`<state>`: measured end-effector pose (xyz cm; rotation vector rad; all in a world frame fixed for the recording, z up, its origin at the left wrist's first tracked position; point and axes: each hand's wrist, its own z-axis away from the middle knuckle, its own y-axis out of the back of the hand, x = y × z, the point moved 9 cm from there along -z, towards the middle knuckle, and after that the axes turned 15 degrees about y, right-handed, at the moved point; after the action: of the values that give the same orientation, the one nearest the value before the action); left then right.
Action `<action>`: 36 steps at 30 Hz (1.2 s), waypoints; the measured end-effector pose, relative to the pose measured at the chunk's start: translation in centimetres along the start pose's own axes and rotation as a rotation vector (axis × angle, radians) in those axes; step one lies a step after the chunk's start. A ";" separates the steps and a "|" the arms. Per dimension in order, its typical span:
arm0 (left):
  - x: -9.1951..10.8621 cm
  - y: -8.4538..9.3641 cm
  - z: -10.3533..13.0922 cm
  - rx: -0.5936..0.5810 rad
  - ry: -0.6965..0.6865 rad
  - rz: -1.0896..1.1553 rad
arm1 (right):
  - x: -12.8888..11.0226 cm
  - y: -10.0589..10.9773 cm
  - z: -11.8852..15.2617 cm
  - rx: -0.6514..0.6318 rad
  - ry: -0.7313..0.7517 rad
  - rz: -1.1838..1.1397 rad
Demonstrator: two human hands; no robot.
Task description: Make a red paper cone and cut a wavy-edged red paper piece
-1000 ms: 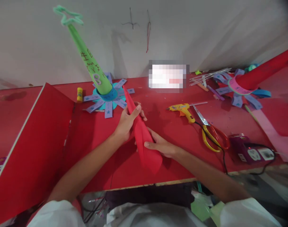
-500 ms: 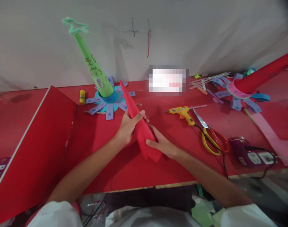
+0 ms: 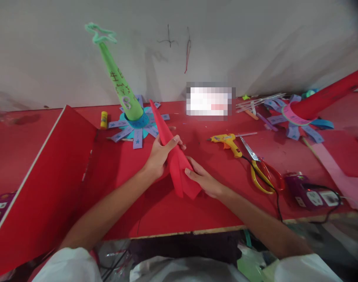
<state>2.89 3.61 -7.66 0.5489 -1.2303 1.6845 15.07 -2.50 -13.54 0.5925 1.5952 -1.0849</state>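
Observation:
Both my hands hold a red paper cone (image 3: 175,160) above the table, its narrow tip pointing up and away to the left. My left hand (image 3: 161,154) is wrapped round the middle of the cone, thumb across the top. Lower down, my right hand (image 3: 204,179) grips the wide end at its right side, thumb on the outer face and fingers partly hidden behind. Loose overlapping edges show at the wide end. Just behind stands a green paper cone hat (image 3: 126,94) with a fuzzy star on top, a blue band and purple strips round its base.
A yellow glue gun (image 3: 227,141) and scissors (image 3: 257,162) lie to the right, near a purple power socket (image 3: 304,192). A red cone hat (image 3: 328,96) leans at far right. A red upright panel (image 3: 55,172) stands left, beside a glue stick (image 3: 104,120). Blurred patch at back.
My right thumb has shifted slightly to the right on the cone's wide end. My left hand keeps its hold. The view has moved a little.

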 end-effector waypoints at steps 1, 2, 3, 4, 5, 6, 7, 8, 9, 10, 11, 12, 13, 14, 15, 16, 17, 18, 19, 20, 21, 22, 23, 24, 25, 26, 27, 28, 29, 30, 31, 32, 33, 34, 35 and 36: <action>0.0 -0.1 0.0 -0.009 -0.002 0.004 | 0.0 0.0 0.0 0.004 -0.007 -0.017; -0.1 -0.1 0.0 -0.018 -0.004 0.009 | 0.0 -0.1 0.1 0.008 -0.017 -0.034; -0.1 -0.2 0.0 -0.029 -0.005 0.015 | 0.1 -0.1 0.1 0.011 -0.027 -0.051; -0.1 -0.2 0.0 -0.040 -0.008 0.019 | 0.2 -0.1 0.2 0.016 -0.036 -0.067; -0.1 -0.3 0.0 -0.052 -0.012 0.024 | 0.3 -0.1 0.2 0.020 -0.042 -0.081; -0.1 -0.4 0.1 -0.066 -0.017 0.028 | 0.4 -0.1 0.3 0.021 -0.048 -0.094; 0.0 -0.5 0.1 -0.082 -0.022 0.030 | 0.5 -0.1 0.4 0.020 -0.053 -0.106; 0.0 -0.6 0.2 -0.099 -0.025 0.030 | 0.6 -0.1 0.4 0.015 -0.055 -0.115; 0.1 -0.8 0.2 -0.114 -0.026 0.027 | 0.7 -0.1 0.5 0.008 -0.055 -0.120; 0.1 -0.9 0.3 -0.126 -0.027 0.019 | 0.8 -0.1 0.5 -0.001 -0.050 -0.118; 0.2 -1.0 0.4 -0.133 -0.028 0.009 | 0.7 -0.1 0.5 -0.011 -0.037 -0.108; 0.3 -1.1 0.4 -0.134 -0.030 -0.005 | 0.5 -0.1 0.5 -0.025 -0.016 -0.086; 0.5 -1.1 0.5 -0.130 -0.033 -0.019 | 0.3 -0.2 0.4 -0.045 0.013 -0.054; 0.6 -1.1 0.5 -0.121 -0.038 -0.032 | -0.1 -0.3 0.2 -0.071 0.051 -0.015; 0.8 -0.9 0.5 -0.104 -0.041 -0.042 | -0.6 -0.4 0.1 -0.099 0.098 0.026; 0.9 -0.7 0.4 -0.080 -0.046 -0.046 | -1.1 -0.5 -0.1 -0.127 0.150 0.066; 1.0 -0.4 0.3 -0.051 -0.051 -0.041 | -1.7 -0.7 -0.2 -0.150 0.201 0.102; 1.1 -0.1 0.2 -0.019 -0.056 -0.028 | -2.1 -0.8 -0.3 -0.169 0.245 0.131; 1.2 0.2 0.1 0.011 -0.061 -0.009 | -2.5 -0.9 -0.3 -0.182 0.280 0.155; 1.1 0.6 0.0 0.038 -0.064 0.012 | -2.7 -1.0 -0.3 -0.192 0.301 0.174; 1.1 0.8 -0.1 0.058 -0.065 0.032 | -2.8 -1.0 -0.3 -0.201 0.310 0.189; 0.9 1.0 -0.1 0.071 -0.062 0.047 | -2.8 -1.1 -0.3 -0.205 0.312 0.203; 0.7 1.1 -0.2 0.078 -0.058 0.056 | -2.8 -1.1 -0.3 -0.206 0.313 0.215; 0.6 1.1 -0.2 0.082 -0.054 0.058 | -2.8 -1.1 -0.3 -0.202 0.313 0.227; 0.5 1.1 -0.2 0.084 -0.053 0.056 | -2.7 -1.0 -0.4 -0.196 0.312 0.242; 0.4 1.0 -0.2 0.084 -0.053 0.052 | -2.6 -0.9 -0.4 -0.191 0.309 0.259; 0.3 1.0 -0.1 0.083 -0.054 0.049 | -2.5 -0.9 -0.4 -0.185 0.302 0.277; 0.3 0.9 -0.1 0.083 -0.055 0.046 | -2.4 -0.8 -0.5 -0.181 0.291 0.290; 0.3 0.9 0.0 0.082 -0.055 0.043 | -2.2 -0.7 -0.5 -0.180 0.279 0.299; 0.3 0.9 0.0 0.080 -0.054 0.041 | -2.1 -0.6 -0.5 -0.180 0.269 0.301; 0.4 0.9 0.0 0.080 -0.054 0.039 | -2.0 -0.5 -0.6 -0.180 0.263 0.298; 0.4 0.9 0.0 0.081 -0.054 0.036 | -1.9 -0.4 -0.6 -0.177 0.261 0.293; 0.4 0.9 0.0 0.084 -0.054 0.032 | -1.8 -0.3 -0.6 -0.175 0.262 0.288; 0.4 0.9 0.0 0.087 -0.055 0.028 | -1.8 -0.3 -0.6 -0.173 0.263 0.286; 0.4 1.0 0.0 0.091 -0.055 0.026 | -1.8 -0.2 -0.6 -0.171 0.262 0.287; 0.4 1.0 -0.1 0.092 -0.055 0.026 | -1.8 -0.2 -0.6 -0.168 0.259 0.287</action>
<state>1.82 3.78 -7.84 0.6412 -1.2084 1.7649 15.19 -1.82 -11.79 0.8444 1.7378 -0.6740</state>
